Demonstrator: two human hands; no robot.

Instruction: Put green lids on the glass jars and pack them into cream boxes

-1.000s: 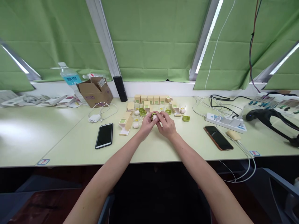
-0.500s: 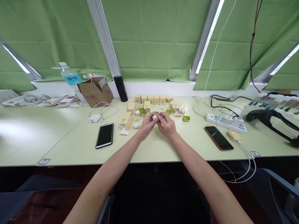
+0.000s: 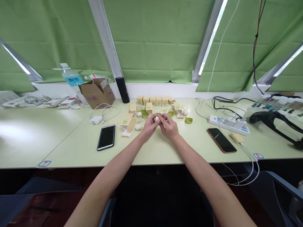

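Head view: your left hand (image 3: 149,127) and right hand (image 3: 169,127) pinch the green-white piece (image 3: 156,118) in a two-handed grip, inward from the near edge of the counter (image 3: 153,153), barely moved since a second ago.

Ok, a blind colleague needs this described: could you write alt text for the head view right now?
A person's left hand and right hand hold a small green-and-white item over a pale desk, near cream boxes and green pieces. A phone lies at left; a second phone and a white power strip at right.
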